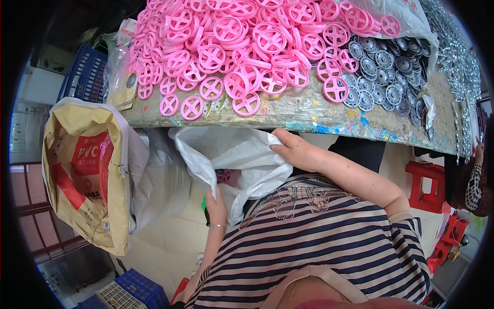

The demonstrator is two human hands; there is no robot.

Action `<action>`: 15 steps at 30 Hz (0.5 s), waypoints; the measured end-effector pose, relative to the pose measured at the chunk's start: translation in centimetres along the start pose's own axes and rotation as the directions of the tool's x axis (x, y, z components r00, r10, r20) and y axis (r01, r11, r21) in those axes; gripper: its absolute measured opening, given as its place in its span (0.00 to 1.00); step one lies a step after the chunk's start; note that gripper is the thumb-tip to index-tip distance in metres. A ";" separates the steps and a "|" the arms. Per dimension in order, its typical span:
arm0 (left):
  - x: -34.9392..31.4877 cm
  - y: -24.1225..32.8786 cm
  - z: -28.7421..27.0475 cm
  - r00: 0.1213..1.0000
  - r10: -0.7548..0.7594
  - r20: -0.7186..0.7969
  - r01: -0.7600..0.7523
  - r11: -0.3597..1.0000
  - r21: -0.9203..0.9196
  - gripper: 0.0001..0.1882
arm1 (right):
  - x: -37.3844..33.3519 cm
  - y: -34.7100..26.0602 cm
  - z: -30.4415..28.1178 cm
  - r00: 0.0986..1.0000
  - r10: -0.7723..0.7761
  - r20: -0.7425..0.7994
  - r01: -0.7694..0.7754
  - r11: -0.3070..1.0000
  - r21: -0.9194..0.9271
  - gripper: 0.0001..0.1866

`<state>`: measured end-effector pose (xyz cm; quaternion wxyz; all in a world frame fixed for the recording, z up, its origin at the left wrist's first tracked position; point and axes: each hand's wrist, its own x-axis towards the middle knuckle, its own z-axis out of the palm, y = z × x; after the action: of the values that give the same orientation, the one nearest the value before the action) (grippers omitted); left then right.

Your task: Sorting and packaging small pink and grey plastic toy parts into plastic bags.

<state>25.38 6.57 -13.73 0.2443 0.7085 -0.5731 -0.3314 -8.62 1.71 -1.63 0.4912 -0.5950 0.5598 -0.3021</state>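
A white woven sack (247, 146) hangs with its mouth spread, between the table's front edge and my body. My right hand (294, 149) pinches the sack's rim on the right, close under the table edge. On the near left side, my left hand (216, 206) grips the rim too, with a bracelet at the wrist. Deep in the sack a few pink pieces show small and shaded. Across the tabletop lies a big heap of pink plastic rings with crossed spokes (226, 56). To its right is a pile of grey plastic discs (381, 77).
A large tan paper sack (123, 206) with red plastic inside stands at left. Blue crates (85, 72) are stacked behind it. Silver tinsel (455, 67) drapes over the worn wooden table (206, 119) at right, near a red stool (424, 188) and another person.
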 end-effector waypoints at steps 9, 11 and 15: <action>2.2 11.1 -6.2 0.994 -0.058 -0.091 -0.023 0.709 -0.705 0.13 | -4.5 6.7 -2.4 0.967 0.254 0.010 -0.244 0.937 -0.249 0.14; 1.3 10.8 -4.5 0.997 -0.045 -0.067 -0.011 0.743 -0.670 0.13 | -4.3 10.2 -2.5 0.973 0.177 -0.148 -0.203 0.960 -0.191 0.20; 0.5 9.1 -2.4 0.996 -0.055 -0.071 0.002 0.804 -0.595 0.15 | -0.4 13.3 -2.8 0.874 0.403 -0.271 -0.457 0.872 -0.177 0.27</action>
<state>21.34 3.96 -5.69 0.4730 0.6183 -0.4189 -0.4674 -16.10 2.87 -12.86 0.4053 -0.4704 0.7625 -0.1816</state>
